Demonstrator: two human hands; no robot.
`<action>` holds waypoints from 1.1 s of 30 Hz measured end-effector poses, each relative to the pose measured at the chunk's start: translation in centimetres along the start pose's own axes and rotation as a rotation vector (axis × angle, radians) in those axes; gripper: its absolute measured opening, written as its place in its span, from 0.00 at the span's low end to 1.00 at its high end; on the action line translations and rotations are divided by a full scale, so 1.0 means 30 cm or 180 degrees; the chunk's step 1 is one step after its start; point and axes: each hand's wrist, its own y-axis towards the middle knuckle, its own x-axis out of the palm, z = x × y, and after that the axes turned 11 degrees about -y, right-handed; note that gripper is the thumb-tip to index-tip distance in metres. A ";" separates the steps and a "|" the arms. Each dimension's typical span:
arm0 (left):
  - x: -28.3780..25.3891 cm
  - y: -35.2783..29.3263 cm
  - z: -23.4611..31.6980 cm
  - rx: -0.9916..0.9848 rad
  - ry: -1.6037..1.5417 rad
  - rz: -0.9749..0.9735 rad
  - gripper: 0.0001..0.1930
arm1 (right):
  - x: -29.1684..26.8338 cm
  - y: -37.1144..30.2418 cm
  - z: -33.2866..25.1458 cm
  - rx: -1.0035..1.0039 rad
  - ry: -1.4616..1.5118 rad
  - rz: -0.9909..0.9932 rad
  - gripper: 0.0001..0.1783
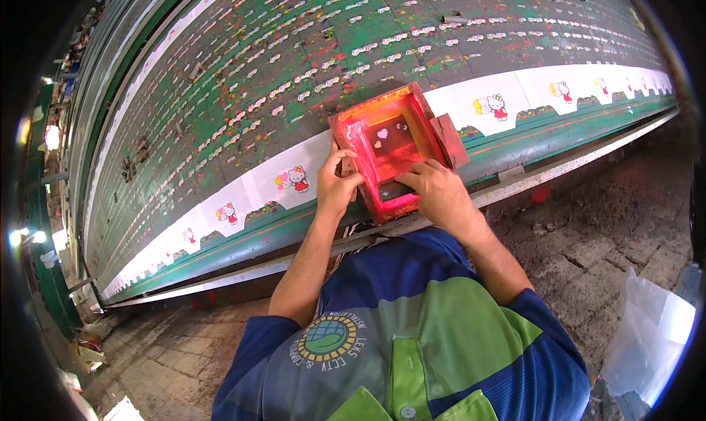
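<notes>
A screen printing frame (346, 138), its wood smeared red and orange with ink, lies on the long strip of white cloth. Small pale heart shapes show in its mesh. My left hand (337, 186) grips the frame's left side, thumb and fingers curled at the edge. Inside the frame's near part, my right hand (439, 193) is closed on a dark, flat squeegee (396, 191), whose lower side I cannot see. Printed cartoon cats with balloons, one of them a red-dressed figure (298, 179) left of the frame, stand in a row on the white cloth (257, 194).
A long, ink-spotted printing table (243, 119) stretches far to both sides, with rows of small printed marks. A metal rail (529, 180) runs along its near edge. Rough brick floor (588, 237) lies below, with a clear plastic sheet (643, 340) at right.
</notes>
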 end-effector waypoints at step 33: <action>0.441 0.040 -0.027 0.1430 0.1085 -0.0108 0.20 | -0.175 -0.063 0.349 0.0222 0.0236 0.0298 0.27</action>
